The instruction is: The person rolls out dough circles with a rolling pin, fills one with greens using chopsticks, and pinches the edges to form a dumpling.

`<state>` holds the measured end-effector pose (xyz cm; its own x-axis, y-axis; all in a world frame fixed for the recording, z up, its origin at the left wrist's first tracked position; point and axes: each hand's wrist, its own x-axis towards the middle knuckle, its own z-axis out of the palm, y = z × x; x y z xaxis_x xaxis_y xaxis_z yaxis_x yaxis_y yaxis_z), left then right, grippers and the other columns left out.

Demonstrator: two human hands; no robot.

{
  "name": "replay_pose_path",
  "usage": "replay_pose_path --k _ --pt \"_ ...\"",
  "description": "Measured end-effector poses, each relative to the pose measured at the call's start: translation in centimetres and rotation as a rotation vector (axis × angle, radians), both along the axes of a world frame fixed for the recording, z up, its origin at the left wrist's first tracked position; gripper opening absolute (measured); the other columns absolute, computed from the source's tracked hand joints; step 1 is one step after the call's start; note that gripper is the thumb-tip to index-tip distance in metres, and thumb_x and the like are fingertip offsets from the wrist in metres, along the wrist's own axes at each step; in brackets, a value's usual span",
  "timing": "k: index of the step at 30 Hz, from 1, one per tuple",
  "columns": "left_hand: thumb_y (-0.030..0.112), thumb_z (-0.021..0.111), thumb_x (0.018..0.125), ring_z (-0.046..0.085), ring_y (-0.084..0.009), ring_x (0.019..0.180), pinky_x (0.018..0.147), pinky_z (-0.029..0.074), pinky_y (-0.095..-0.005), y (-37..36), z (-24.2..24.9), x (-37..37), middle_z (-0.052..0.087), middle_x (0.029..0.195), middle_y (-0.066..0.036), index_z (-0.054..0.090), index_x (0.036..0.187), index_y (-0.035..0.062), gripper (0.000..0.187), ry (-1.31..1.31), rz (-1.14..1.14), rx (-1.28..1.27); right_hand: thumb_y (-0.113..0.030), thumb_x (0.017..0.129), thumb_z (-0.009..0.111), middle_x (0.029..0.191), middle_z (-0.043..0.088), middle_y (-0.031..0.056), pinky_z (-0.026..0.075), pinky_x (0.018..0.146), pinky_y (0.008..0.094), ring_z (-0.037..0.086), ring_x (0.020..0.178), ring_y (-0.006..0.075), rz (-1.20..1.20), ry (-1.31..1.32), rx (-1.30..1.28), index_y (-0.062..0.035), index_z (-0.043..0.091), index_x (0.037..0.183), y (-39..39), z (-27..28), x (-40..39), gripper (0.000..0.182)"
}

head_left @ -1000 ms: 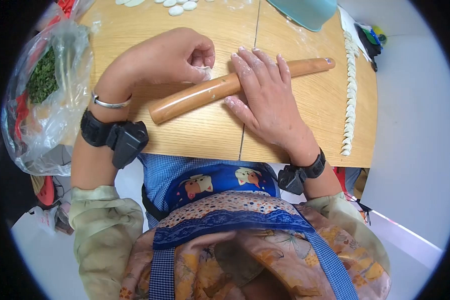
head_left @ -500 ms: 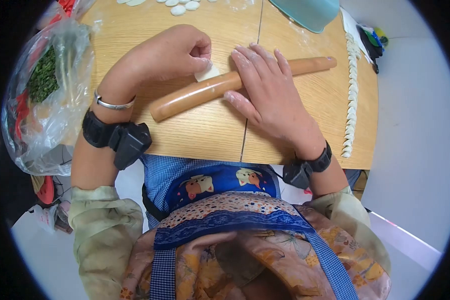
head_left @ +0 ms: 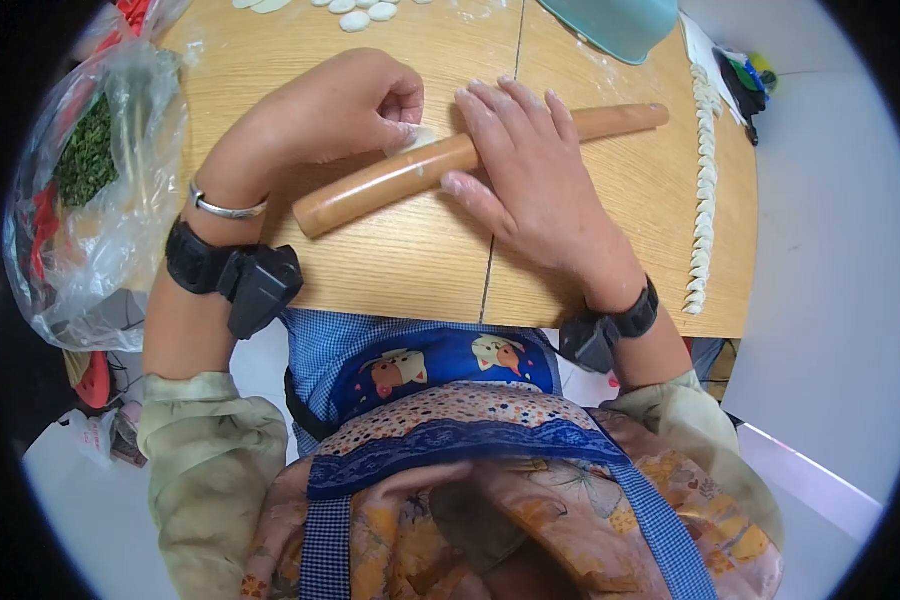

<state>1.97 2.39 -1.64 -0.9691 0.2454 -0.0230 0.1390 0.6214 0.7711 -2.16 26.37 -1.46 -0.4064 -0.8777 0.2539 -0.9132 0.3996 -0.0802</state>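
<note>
My left hand [head_left: 355, 108] is closed, with thumb and fingers pinching the edge of a small, thin dough wrapper [head_left: 422, 137]. Part of that wrapper lies hidden under the wooden rolling pin [head_left: 390, 183] and behind my thumb. The pin lies slantwise on the table, its near end to the left. Across its middle rests my right hand [head_left: 530, 170], palm down, the fingers stretched out over the far side and the thumb on the near side. Flour whitens the fingertips of both hands.
Several flat dough rounds [head_left: 355, 20] lie at the wooden table's [head_left: 590, 270] far edge. A pale blue-green container [head_left: 620, 25] stands at the back. Shaped dough pieces [head_left: 705, 200] form a row along the right. A plastic bag [head_left: 145, 130] with chopped greens [head_left: 88, 155] sits left.
The rolling pin has shifted slightly away and to the left, over more of the wrapper. My right hand has moved with it; my left hand has stayed nearly in place.
</note>
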Motion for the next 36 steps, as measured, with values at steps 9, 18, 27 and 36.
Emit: replay_pose_path --k 9,18,27,36 --pt "0.012 0.066 0.087 0.051 -0.0079 0.067 0.062 0.044 -0.0256 0.2 -0.2 0.1 0.055 0.070 0.000 0.061 0.087 -0.0005 0.014 0.026 0.020 0.037 -0.047 0.094 0.055 0.141 0.050 0.0204 0.020 0.117 0.0592 0.040 0.137 0.0386 -0.048 -0.052 0.050 0.0020 0.050 0.138 2.5 0.3 2.4 0.066" --pt "0.031 0.053 0.102 0.045 -0.0089 0.057 0.052 0.038 -0.0270 -0.1 -0.1 -0.1 0.051 0.063 -0.001 0.061 0.080 -0.0010 0.039 -0.057 0.048 0.134 -0.048 0.098 0.049 0.135 0.056 0.0224 0.032 0.110 0.0599 0.046 0.132 0.0421 0.008 0.014 -0.047 0.0033 0.054 0.130 -1.7 -0.7 -1.6 0.061" --pt "0.033 0.052 0.101 0.046 -0.0155 0.062 0.062 0.043 -0.0329 0.5 0.7 0.1 0.055 0.066 -0.009 0.058 0.083 -0.0067 0.044 0.017 0.103 0.058 -0.043 0.098 0.048 0.136 0.057 0.0203 0.033 0.110 0.0588 0.047 0.132 0.0418 0.004 0.042 -0.091 -0.0006 0.057 0.130 -4.3 -1.7 -4.1 0.054" --pt "0.021 0.062 0.094 0.051 -0.0092 0.068 0.063 0.045 -0.0281 0.0 0.4 -0.1 0.060 0.071 -0.005 0.063 0.090 -0.0058 0.027 -0.085 -0.009 0.058 -0.045 0.098 0.050 0.141 0.052 0.0217 0.029 0.112 0.0602 0.042 0.136 0.0427 -0.038 0.018 -0.056 -0.0016 0.051 0.139 -1.7 -1.0 -1.5 0.060"
